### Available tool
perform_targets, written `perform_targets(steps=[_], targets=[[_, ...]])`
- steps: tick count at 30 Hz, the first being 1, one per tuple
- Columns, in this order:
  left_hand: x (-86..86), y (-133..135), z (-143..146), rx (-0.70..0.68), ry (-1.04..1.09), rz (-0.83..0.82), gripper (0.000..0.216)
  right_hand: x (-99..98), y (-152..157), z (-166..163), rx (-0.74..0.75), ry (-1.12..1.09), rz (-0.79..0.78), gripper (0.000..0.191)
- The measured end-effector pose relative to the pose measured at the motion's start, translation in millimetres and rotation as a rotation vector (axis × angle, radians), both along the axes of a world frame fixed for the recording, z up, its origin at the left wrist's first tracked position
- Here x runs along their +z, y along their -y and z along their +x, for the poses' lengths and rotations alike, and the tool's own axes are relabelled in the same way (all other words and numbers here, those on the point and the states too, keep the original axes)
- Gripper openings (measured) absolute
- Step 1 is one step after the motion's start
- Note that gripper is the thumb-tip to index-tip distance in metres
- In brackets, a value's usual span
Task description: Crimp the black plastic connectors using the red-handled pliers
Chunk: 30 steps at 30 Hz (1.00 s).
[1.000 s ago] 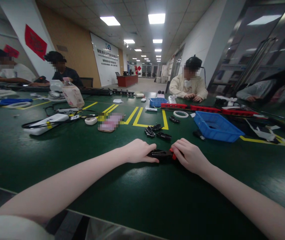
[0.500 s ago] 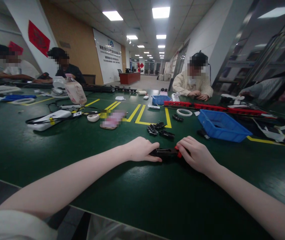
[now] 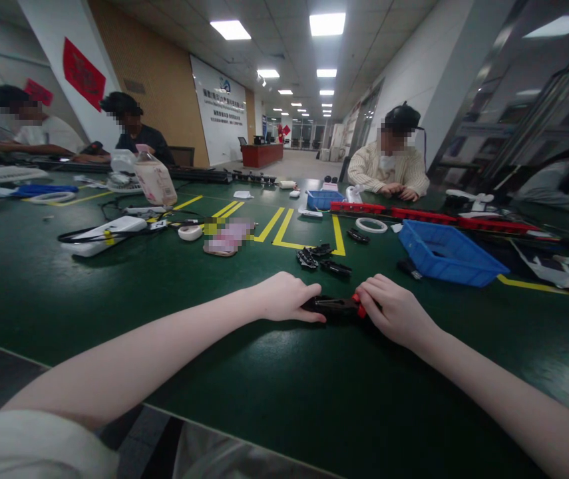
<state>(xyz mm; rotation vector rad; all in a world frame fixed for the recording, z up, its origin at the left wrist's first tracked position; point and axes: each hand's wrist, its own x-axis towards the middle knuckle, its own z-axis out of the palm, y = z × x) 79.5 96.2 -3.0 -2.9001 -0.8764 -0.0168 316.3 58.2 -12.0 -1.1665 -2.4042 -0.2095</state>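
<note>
Flat black part, red end

Green tabletop with scattered parts and bins

A blue plastic bin sits to the right, near a white tape ring and long red strips. Small black parts lie by yellow floor-style markings. Farther left rest a white power strip, a small tape roll and a plastic bottle. A smaller blue bin stands behind, where a person in a striped sweater sits.
</note>
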Motion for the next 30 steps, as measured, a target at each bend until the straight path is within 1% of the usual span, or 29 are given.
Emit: perform_targets(steps=[12, 21, 30], targets=[[6.3, 3.1, 2.8, -0.003, -0.051, 0.007, 0.044, 1.2, 2.5, -4.2, -0.011, 0.060, 0.013, 0.032], [2.7, 2.1, 3.5, -0.010, -0.063, 0.029, 0.047, 4.8, 2.1, 1.6, 0.000, 0.092, -0.021, 0.035], [0.8, 0.2, 2.3, -0.024, -0.066, 0.040, 0.047, 1.7, 6.2, -6.2, -0.030, 0.121, -0.043, 0.036]])
